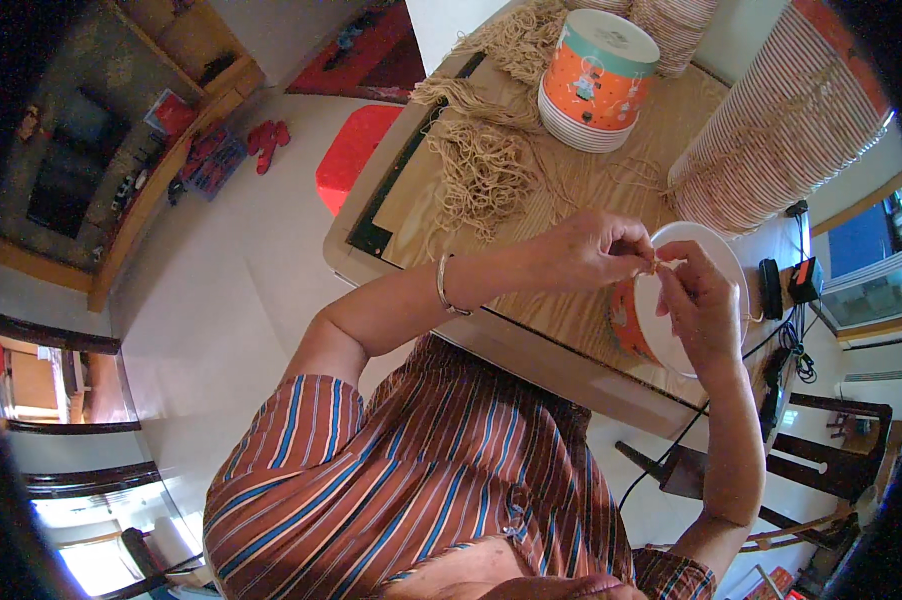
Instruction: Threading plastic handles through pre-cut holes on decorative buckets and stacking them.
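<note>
My left hand (609,250) and my right hand (701,298) meet above a paper bucket (626,325) with an orange outer wall and a white inside. Fingertips of both are pinched together on a small bit of tan cord (656,267), mostly covered by the fingers. The bucket's wide white rim lies under my right hand, and a short loop sticks out at its right side. Left of the hands, a tangled heap of tan cords (481,178) spreads over the wooden tabletop (581,215).
Upside-down orange and green buckets (599,90) stand stacked at the back. A tall leaning stack of buckets (781,130), draped with cords, rises at the right. Black cables (796,340) hang by the table's right edge. A red stool (353,155) stands beyond the left side.
</note>
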`<state>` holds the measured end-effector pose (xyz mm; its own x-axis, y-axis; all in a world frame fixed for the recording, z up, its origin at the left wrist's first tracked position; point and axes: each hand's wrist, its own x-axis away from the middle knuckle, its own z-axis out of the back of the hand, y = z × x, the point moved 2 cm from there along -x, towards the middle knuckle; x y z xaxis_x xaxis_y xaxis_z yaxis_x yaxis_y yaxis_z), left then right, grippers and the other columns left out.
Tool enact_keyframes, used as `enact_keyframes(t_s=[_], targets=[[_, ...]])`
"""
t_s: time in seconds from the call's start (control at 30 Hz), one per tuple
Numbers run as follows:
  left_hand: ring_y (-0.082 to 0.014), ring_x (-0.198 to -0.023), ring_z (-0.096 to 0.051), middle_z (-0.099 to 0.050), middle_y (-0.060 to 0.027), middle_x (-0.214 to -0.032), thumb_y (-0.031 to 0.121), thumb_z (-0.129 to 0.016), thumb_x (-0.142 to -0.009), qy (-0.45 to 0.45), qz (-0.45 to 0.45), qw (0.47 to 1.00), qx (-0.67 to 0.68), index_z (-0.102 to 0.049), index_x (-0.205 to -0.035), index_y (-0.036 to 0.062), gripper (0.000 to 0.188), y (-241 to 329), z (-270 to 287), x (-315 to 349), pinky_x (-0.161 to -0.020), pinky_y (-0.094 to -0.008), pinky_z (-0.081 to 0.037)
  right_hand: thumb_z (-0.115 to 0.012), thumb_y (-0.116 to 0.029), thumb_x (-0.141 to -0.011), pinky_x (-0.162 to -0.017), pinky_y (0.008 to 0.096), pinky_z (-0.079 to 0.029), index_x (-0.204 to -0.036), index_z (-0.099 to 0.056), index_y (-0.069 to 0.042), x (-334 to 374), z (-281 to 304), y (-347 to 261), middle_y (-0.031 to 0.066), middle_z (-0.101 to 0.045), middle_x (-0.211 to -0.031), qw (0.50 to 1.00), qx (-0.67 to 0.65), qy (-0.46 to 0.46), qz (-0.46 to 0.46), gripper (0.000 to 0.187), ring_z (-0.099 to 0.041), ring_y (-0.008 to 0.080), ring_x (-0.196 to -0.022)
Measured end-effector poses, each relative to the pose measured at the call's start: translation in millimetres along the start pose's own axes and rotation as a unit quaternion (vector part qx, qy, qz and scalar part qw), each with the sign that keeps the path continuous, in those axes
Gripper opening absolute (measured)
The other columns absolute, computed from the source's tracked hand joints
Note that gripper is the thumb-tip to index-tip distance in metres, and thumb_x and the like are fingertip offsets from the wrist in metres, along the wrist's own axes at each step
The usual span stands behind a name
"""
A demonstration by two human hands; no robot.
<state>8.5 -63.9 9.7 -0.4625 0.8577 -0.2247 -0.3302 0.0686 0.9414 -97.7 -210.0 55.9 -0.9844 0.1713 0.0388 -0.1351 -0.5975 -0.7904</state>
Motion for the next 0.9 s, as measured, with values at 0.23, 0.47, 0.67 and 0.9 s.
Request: enact_keyframes(t_s=[0.23, 0.47, 0.67, 0.9], targets=[[-0.0083, -0.087, -0.059, -0.066, -0.0029, -0.090, 0.013, -0.061, -0.089, 0.002, -0.012, 0.999, 0.041, -0.064, -0.097, 0.0015, 0.015, -6, -1, 0, -0.077, -0.0267, -0.048, -0.057, -0.008, -0.090, -0.056, 0.0359, -0.052, -0.101, -0.061, -0.008, 7, 0, -8, 0.0132, -0.065, -0.070, 0.979, 0.144, 0.052, 0.135, 0.012, -0.067, 0.0270, -0.063], [-0.0078, -0.086, -0.058, -0.066, -0.0022, -0.089, 0.017, -0.063, -0.090, -0.017, 0.004, 1.000, 0.015, -0.064, -0.098, 0.0026, 0.017, -9, 0, -2, -0.076, -0.0256, -0.048, -0.058, -0.009, -0.090, -0.057, 0.0405, -0.052, -0.099, -0.059, -0.008, 8, 1, -11, 0.0155, -0.066, -0.080, 0.947, 0.193, 0.081, 0.245, 0.009, -0.066, 0.0349, -0.068], [-0.0074, -0.085, -0.058, -0.066, -0.0017, -0.089, 0.019, -0.064, -0.089, -0.015, 0.004, 1.000, -0.004, -0.065, -0.097, 0.0026, 0.018, -4, 2, 0, -0.076, -0.0255, -0.048, -0.058, -0.013, -0.091, -0.055, 0.0426, -0.050, -0.091, -0.057, -0.007, 3, -2, -4, 0.0162, -0.063, -0.073, 0.962, 0.194, 0.085, 0.172, 0.006, -0.065, 0.0357, -0.067], [-0.0066, -0.081, -0.058, -0.065, -0.0002, -0.086, 0.016, -0.067, -0.088, 0.014, -0.003, 0.997, 0.075, -0.064, -0.096, 0.0036, 0.015, -13, -1, 1, -0.073, -0.0245, -0.048, -0.060, -0.016, -0.090, -0.055, 0.0387, -0.049, -0.085, -0.057, -0.004, -1, -3, -5, 0.0165, -0.062, -0.069, 0.979, 0.133, 0.085, 0.133, 0.014, -0.065, 0.0311, -0.062]])
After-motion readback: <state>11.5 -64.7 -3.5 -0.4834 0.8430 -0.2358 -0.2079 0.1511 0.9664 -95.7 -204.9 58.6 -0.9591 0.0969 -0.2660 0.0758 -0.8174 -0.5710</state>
